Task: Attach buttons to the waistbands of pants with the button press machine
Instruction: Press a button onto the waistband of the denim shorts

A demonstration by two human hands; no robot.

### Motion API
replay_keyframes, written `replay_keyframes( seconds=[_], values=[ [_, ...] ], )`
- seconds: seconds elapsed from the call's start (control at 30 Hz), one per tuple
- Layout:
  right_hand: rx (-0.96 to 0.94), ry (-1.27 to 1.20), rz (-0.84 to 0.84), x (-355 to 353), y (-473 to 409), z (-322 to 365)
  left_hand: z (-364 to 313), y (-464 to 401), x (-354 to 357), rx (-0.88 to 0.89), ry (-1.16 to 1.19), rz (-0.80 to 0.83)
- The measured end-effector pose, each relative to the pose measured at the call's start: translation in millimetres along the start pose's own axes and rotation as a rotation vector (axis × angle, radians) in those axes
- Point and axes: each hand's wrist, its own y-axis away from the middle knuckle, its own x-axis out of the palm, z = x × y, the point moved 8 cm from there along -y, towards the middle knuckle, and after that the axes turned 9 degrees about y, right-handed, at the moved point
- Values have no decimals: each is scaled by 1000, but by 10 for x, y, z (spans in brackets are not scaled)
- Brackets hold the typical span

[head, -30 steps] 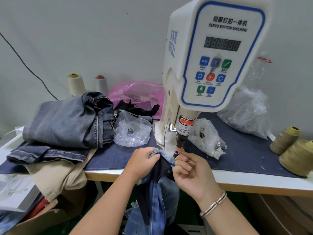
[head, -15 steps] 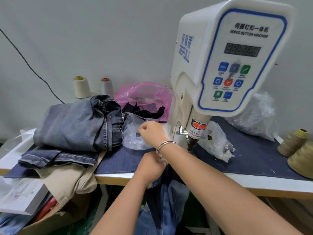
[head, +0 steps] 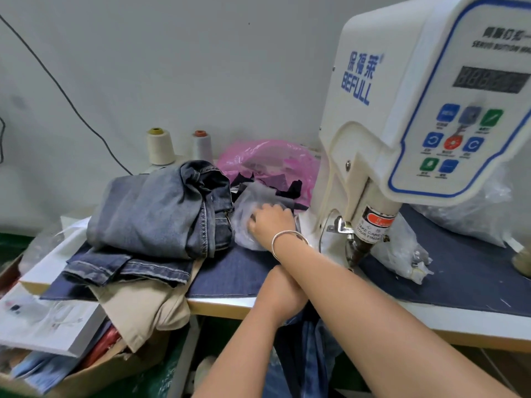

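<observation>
Pants (head: pixel 304 351) hang off the table's (head: pixel 431 320) front edge below the button machine (head: pixel 402 124), probably so the waistband stays at the press. On the table lies a pile of folded jeans (head: pixel 161 208), seemingly waiting or finished. The left hand (head: pixel 280 291) is at the waistband, its grip hidden by the crossing arm. The right hand (head: pixel 271 222) reaches into the clear bag (head: pixel 244 211), likely for a button; fingers curled, contents unseen.

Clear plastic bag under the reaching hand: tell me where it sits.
In the head view, the clear plastic bag lies on the table's blue cloth, between the folded jeans on its left and the button machine on its right, in front of the pink bag.
</observation>
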Motion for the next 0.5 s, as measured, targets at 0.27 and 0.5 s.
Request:
replay_keyframes(
  seconds=[0.27, 0.5],
  values=[
    [224, -350, -26, -102, 196, -435, -1, 42, -38, -44, 167, -43],
    [130, -183, 92, 49, 232, -297, -19, 62, -29, -29, 169, -38]
  ],
)
